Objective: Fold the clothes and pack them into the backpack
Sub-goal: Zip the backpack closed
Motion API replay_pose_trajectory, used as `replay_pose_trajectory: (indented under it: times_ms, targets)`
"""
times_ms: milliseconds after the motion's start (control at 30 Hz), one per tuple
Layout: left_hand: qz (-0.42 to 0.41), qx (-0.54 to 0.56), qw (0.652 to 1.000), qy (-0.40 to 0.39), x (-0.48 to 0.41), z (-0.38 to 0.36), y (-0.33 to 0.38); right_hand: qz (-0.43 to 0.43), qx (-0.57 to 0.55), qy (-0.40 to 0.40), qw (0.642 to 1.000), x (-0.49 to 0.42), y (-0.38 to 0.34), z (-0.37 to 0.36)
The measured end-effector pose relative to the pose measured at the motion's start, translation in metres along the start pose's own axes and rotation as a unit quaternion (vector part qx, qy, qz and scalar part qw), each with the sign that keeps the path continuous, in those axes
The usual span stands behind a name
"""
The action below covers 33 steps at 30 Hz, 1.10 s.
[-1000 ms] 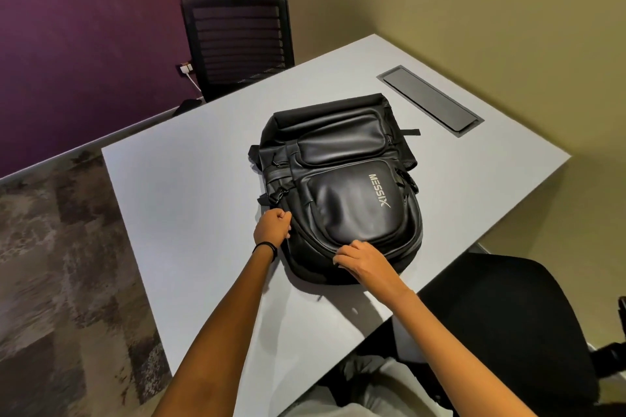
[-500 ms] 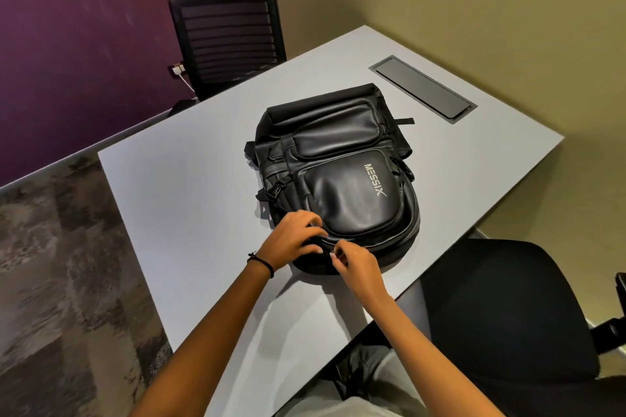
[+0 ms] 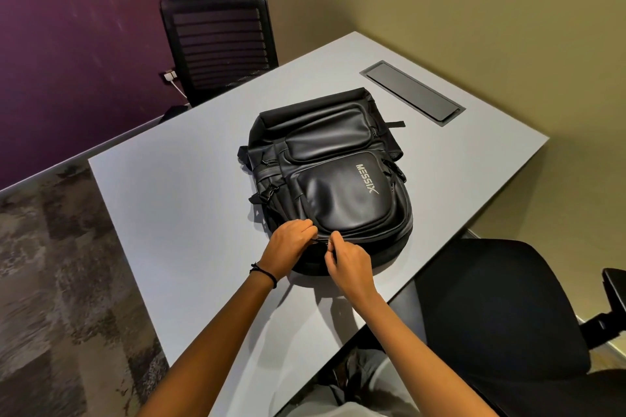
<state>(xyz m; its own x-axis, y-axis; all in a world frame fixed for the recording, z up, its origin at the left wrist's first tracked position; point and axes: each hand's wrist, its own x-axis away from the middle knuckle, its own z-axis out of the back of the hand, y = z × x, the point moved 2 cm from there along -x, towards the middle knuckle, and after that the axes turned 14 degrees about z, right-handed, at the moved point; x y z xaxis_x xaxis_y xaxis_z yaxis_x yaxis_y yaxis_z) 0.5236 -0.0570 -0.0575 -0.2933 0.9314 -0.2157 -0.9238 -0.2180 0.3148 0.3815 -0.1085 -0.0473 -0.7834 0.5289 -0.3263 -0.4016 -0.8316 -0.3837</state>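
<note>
A black leather-look backpack [image 3: 342,176] with a "MESSIX" logo lies flat on the grey table [image 3: 176,200], its front pockets facing up. My left hand [image 3: 291,244] grips the backpack's near edge by the zip line, fingers curled on the fabric. Beside it, my right hand [image 3: 347,259] pinches something small at the same zip line, apparently the zipper pull; the pull itself is hidden by my fingers. No clothes are in view.
A black mesh office chair [image 3: 216,44] stands at the table's far side against the purple wall. A second black chair [image 3: 501,315] sits at the near right. A grey cable hatch [image 3: 411,93] is set into the table's far right.
My left hand slid from the backpack's left side to its near edge, meeting my right hand at the zip line. My right hand shifted from resting on the bag to pinching at the zip.
</note>
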Motion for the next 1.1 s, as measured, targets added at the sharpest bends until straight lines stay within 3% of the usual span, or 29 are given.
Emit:
replay_pose_trajectory:
  times_ms: [133,400,633,833,1100]
  targets:
    - [-0.008,0.009,1.0,-0.001,-0.001,0.005,-0.004,-0.006,-0.015,0.016,1.0,0.009,0.018,0.005]
    - [-0.029,0.004,1.0,-0.008,-0.002,0.004,-0.007,-0.015,0.062,0.003,0.998,0.03,0.068,0.028]
    - [-0.053,-0.001,0.998,-0.019,-0.004,0.004,-0.008,-0.087,0.092,0.042,0.991,0.032,0.108,0.046]
    - [-0.127,-0.015,0.99,-0.052,-0.009,-0.003,-0.006,-0.192,0.004,0.036,0.981,0.049,0.12,0.033]
    - [-0.204,-0.036,0.974,-0.096,-0.029,-0.033,0.055,-0.202,-0.05,0.051,0.977,0.046,0.119,0.034]
